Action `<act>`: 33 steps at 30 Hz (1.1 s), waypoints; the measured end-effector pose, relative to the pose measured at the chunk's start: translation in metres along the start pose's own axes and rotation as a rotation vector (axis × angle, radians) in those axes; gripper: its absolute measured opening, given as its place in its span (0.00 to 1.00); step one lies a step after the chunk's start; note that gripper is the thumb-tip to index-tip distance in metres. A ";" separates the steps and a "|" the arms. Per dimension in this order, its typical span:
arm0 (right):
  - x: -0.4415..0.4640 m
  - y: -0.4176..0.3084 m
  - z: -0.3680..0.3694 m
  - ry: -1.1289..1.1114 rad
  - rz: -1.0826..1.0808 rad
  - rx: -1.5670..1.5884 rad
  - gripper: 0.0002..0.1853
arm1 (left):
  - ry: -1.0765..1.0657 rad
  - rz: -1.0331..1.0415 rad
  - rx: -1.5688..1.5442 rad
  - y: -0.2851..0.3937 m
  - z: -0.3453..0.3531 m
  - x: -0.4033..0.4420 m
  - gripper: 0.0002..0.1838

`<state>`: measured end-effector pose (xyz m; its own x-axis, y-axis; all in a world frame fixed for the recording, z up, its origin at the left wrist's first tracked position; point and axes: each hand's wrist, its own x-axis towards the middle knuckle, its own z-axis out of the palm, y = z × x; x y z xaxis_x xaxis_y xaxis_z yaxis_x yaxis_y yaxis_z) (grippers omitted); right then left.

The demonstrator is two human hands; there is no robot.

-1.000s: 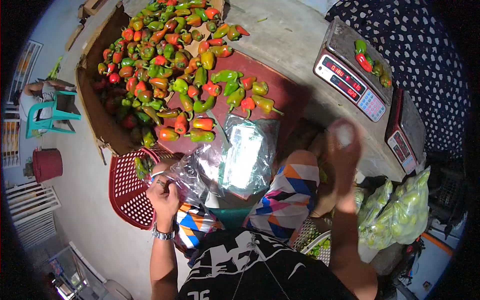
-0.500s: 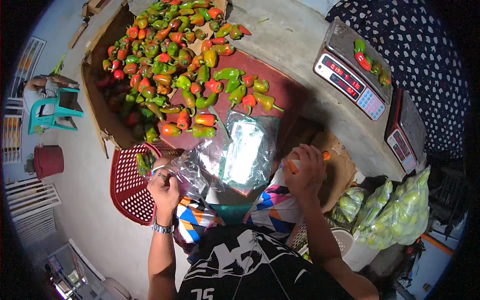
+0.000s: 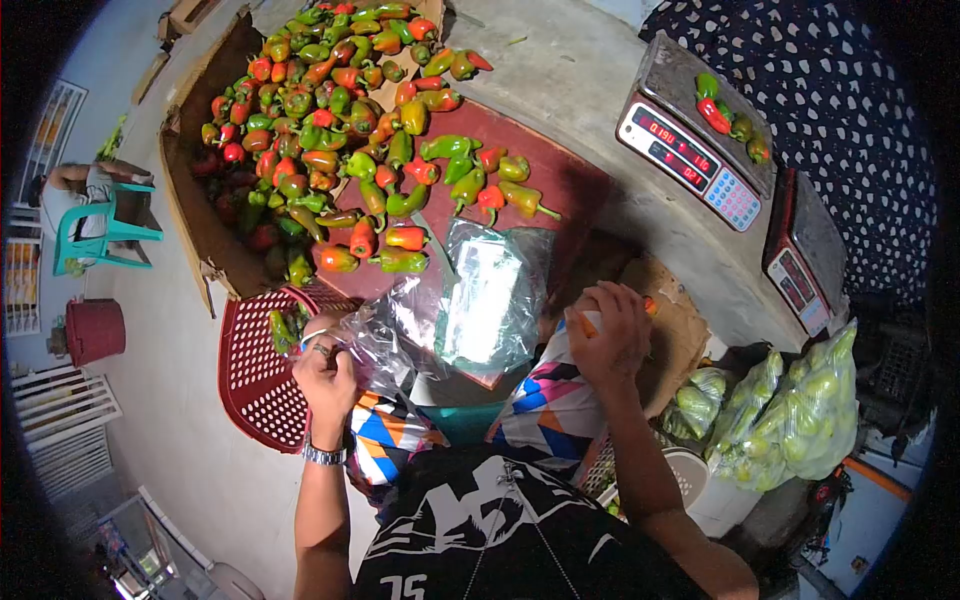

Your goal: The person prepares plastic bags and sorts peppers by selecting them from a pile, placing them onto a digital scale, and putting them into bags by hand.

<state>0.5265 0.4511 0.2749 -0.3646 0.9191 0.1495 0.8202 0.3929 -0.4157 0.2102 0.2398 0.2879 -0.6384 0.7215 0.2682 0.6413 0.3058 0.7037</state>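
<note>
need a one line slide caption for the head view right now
Left hand gripping a clear plastic bag, right hand at the right knee, red and green peppers heaped ahead.

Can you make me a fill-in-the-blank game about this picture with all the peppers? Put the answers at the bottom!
1. The left hand grips a bag made of clear ____.
2. The silver watch is worn on the ____ wrist.
3. The colour of the basket nearest the left hand is ____.
4. The number of digital scales in view is ____.

Missing words: plastic; left; red; two.
</note>
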 end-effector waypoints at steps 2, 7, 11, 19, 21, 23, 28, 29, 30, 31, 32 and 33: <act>0.001 0.000 0.001 0.008 -0.015 -0.002 0.21 | 0.000 -0.003 -0.004 0.001 0.000 -0.001 0.01; 0.012 0.014 -0.005 0.113 -0.243 0.139 0.13 | -0.032 -0.014 0.007 0.003 -0.004 0.000 0.03; 0.123 0.154 -0.035 0.369 0.088 0.090 0.10 | -0.010 0.006 -0.006 -0.001 -0.002 -0.001 0.05; 0.333 0.350 -0.128 0.209 0.169 -0.331 0.25 | -0.013 -0.014 0.046 0.002 0.000 0.001 0.03; 0.354 0.364 -0.116 0.082 0.261 -0.167 0.28 | -0.033 -0.050 0.059 0.002 -0.001 0.001 0.03; 0.351 0.355 -0.108 0.158 0.241 -0.235 0.28 | -0.012 -0.023 0.054 -0.006 0.001 -0.001 0.02; 0.340 0.339 -0.082 0.475 0.355 -0.269 0.31 | -0.068 -0.042 0.077 -0.008 -0.002 0.000 0.03; 0.329 0.316 -0.075 0.636 0.447 -0.203 0.31 | -0.053 -0.028 0.069 -0.008 -0.002 -0.001 0.03; 0.323 0.296 -0.069 0.799 0.534 -0.134 0.31 | -0.043 -0.024 0.050 -0.007 -0.002 -0.001 0.01; 0.318 0.272 -0.064 0.963 0.614 -0.060 0.31 | -0.041 -0.027 0.044 -0.007 -0.001 0.000 0.00; 0.304 0.238 -0.057 1.033 0.531 0.275 0.30 | -0.039 -0.033 0.038 -0.006 -0.002 0.000 0.01; 0.286 0.192 -0.047 0.928 0.493 0.290 0.27 | -0.043 -0.039 0.035 -0.004 -0.003 0.000 0.02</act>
<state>0.6005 0.7908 0.2798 0.5503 0.6855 0.4766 0.6056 0.0652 -0.7931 0.2061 0.2364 0.2868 -0.6449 0.7343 0.2119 0.6313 0.3555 0.6892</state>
